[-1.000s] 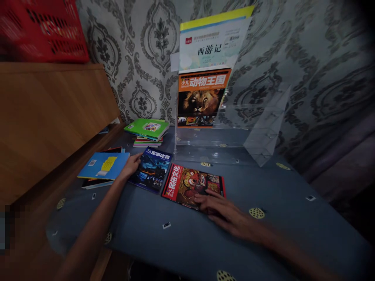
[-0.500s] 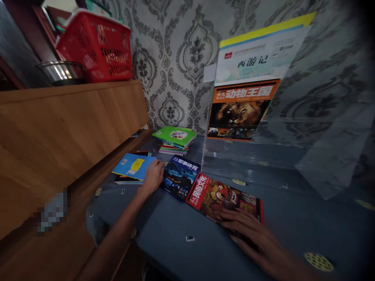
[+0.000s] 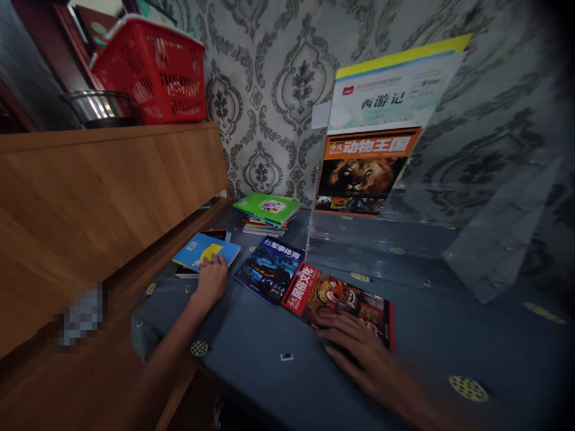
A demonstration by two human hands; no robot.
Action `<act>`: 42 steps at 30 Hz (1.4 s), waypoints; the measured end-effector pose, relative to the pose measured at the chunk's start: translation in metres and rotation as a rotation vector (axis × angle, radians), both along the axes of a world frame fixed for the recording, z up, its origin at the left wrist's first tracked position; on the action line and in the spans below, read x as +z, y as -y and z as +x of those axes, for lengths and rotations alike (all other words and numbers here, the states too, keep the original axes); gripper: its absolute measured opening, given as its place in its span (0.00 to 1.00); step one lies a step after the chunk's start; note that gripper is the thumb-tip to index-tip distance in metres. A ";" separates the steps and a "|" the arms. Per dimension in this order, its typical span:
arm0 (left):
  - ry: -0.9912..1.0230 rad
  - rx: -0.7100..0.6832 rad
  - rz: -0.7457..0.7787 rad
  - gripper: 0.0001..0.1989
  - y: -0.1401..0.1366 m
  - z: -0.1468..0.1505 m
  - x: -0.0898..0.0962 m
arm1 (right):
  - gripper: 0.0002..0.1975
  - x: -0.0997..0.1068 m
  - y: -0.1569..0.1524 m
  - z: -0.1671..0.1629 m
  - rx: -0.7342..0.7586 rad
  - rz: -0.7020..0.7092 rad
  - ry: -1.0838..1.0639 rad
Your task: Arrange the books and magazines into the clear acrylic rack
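My left hand (image 3: 212, 279) rests its fingertips on a light-blue book (image 3: 193, 246), at the edge near its yellow patch. The fingers are a little bent and no grip shows. Under that book, the edges of other books stick out. My right hand (image 3: 353, 344) lies with fingers stretched over the lower edge of a red-bordered book (image 3: 330, 290) with a mask on its cover. Between the two hands a dark-blue book (image 3: 272, 269) lies face up, its corner meeting the red one.
A stack topped by a green book (image 3: 265, 206) sits by the wall. A clear rack (image 3: 309, 239) at right holds a lion-cover book (image 3: 359, 179) below a white one (image 3: 381, 99). On the wooden cabinet (image 3: 135, 179) at left stand a red basket (image 3: 179, 84) and a metal bowl (image 3: 101, 108).
My left hand has moved left from beside the dark-blue book onto the light-blue book. My right hand stays on the red-bordered book. The view has shifted slightly.
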State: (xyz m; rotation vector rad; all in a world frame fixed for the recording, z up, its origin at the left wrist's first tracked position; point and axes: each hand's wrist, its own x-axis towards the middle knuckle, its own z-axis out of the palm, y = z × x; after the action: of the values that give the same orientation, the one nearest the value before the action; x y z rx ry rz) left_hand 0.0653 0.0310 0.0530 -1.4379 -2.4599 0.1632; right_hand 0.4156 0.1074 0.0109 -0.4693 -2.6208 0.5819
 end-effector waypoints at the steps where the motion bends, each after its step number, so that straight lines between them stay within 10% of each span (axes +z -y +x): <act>1: -0.010 -0.026 0.006 0.25 0.003 0.004 -0.001 | 0.15 0.001 0.001 -0.003 0.014 -0.003 0.003; 19: -0.005 -0.732 0.194 0.16 0.033 0.148 -0.016 | 0.28 -0.016 -0.018 -0.033 -0.109 -0.301 -0.306; 23: 0.127 -0.846 0.426 0.10 0.037 0.156 0.004 | 0.19 -0.005 -0.023 -0.027 -0.153 -0.445 -0.340; 28: 0.445 -0.965 0.594 0.10 0.049 0.159 0.054 | 0.31 0.015 -0.015 -0.029 -0.048 -0.791 -0.417; 36: 1.199 -0.596 0.798 0.09 0.036 0.138 0.118 | 0.27 0.027 0.008 -0.034 0.070 -0.973 -0.364; 42: 1.606 -0.350 0.827 0.22 -0.033 0.091 0.071 | 0.28 0.035 0.023 -0.027 -0.081 -0.925 -0.389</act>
State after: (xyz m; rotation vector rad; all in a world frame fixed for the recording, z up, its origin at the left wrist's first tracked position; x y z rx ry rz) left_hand 0.1559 0.0644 0.1239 -1.6759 -2.2429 -2.5548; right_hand 0.3884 0.0849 0.0456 -0.6312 -1.8319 1.6631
